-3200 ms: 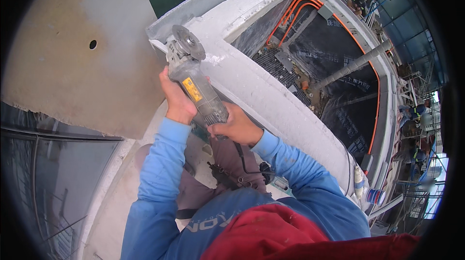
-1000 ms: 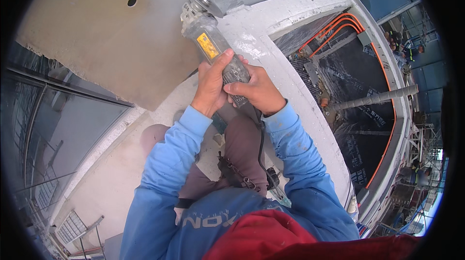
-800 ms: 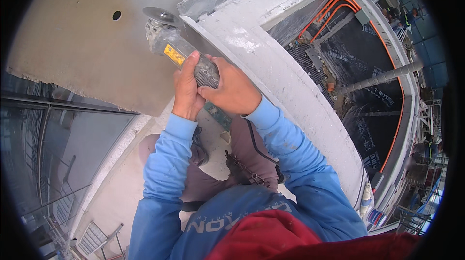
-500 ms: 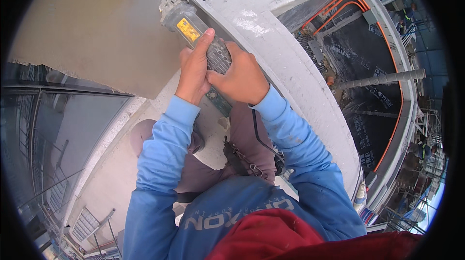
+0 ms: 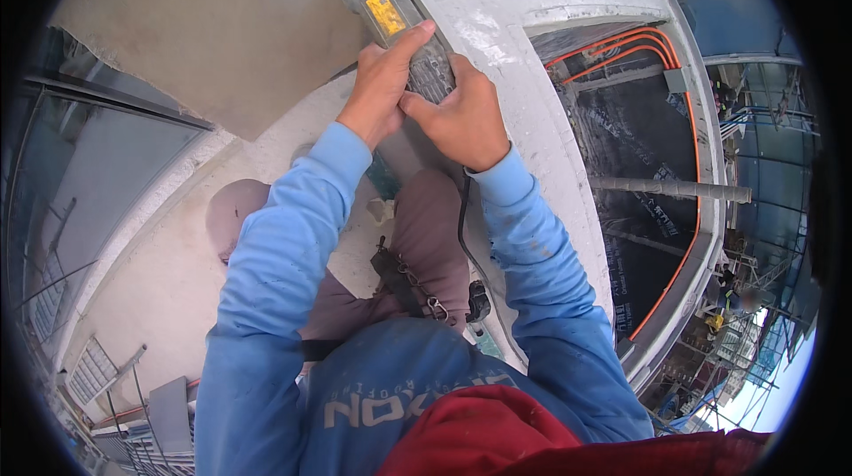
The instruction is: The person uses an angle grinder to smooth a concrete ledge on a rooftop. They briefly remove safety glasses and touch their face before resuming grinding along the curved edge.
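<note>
Both of my hands are wrapped around the body of a dusty grey angle grinder (image 5: 387,13) with a yellow label. My left hand (image 5: 383,86) grips its left side, thumb laid along the casing. On the right side and rear, my right hand (image 5: 463,112) closes around the ribbed handle. The grinder's head points away from me, beside the edge of a white concrete ledge (image 5: 550,134); whether its disc touches anything I cannot tell. A black power cord (image 5: 464,219) runs down from beneath my right hand.
A large tan board (image 5: 213,32) with a ragged lower edge is at the far left. Right of the ledge lies a recess with black sheeting (image 5: 643,134), orange conduits (image 5: 698,165) and a grey bar (image 5: 674,188). Scaffolding (image 5: 754,298) stands beyond. A strap with metal clips (image 5: 408,281) hangs at my thigh.
The view has shifted, so the grinder and both hands appear farther right and slightly higher. My grip on the grinder looks the same.
</note>
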### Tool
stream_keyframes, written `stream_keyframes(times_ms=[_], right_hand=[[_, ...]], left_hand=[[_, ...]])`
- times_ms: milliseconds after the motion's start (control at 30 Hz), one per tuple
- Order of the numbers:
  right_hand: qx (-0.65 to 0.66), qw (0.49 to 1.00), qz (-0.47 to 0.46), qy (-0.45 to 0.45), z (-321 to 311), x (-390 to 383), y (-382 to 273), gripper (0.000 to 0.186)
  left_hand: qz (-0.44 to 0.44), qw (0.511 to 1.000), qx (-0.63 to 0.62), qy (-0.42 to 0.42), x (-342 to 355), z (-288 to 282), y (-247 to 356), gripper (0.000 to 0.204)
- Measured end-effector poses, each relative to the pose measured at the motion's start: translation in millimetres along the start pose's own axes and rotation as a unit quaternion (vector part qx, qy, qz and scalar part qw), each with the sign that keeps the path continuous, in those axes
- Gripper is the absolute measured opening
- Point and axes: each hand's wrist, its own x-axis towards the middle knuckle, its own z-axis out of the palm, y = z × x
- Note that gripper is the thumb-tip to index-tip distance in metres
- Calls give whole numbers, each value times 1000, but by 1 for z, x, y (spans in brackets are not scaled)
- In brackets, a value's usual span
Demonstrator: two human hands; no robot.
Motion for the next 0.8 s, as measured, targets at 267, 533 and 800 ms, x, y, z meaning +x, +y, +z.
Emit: stream_keyframes(times_ms=[267, 533, 800], right_hand=[[27, 1000, -5, 4, 8, 1, 8, 52], [40, 999, -13, 13, 12, 3, 14, 47], [44, 999, -8, 20, 10, 0, 8, 40]], left_hand=[[-1, 1000, 9, -26, 0, -11, 1, 38], [-10, 998, 41, -48, 4, -19, -2, 42], [-29, 998, 42, -31, 9, -19, -4, 42]])
